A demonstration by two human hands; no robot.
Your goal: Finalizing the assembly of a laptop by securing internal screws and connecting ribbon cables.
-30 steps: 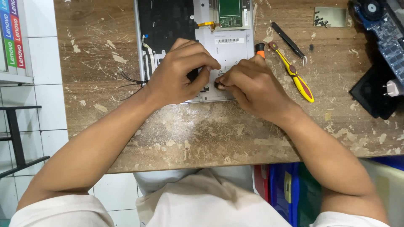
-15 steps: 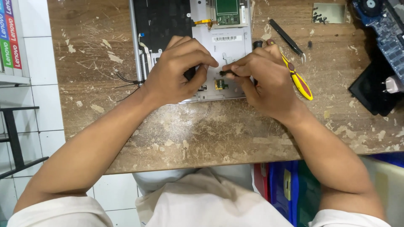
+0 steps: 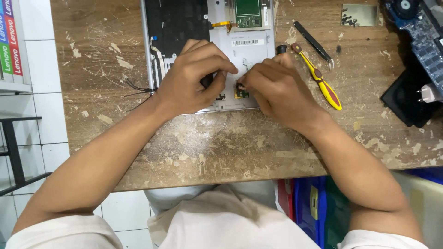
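Head view: an opened laptop chassis (image 3: 240, 50), silver with a black keyboard underside and a green circuit board at its 12 o'clock end, lies on a worn wooden table (image 3: 221, 143). Both hands meet over the chassis's 6 o'clock edge. The left hand (image 3: 191, 76) is curled, fingers pressed down on the silver panel, with something dark just under them that cannot be made out. The right hand (image 3: 277, 87), at 3 o'clock of the left, pinches its fingertips together at a small green-and-gold component (image 3: 241, 93) seated near that edge. At 3 o'clock of the right hand lies a yellow-and-red-handled screwdriver (image 3: 320, 78), with black tweezers (image 3: 314, 42) just beyond at 1 o'clock. A loose dark circuit board (image 3: 422, 27) rests at the table's far 2 o'clock corner.
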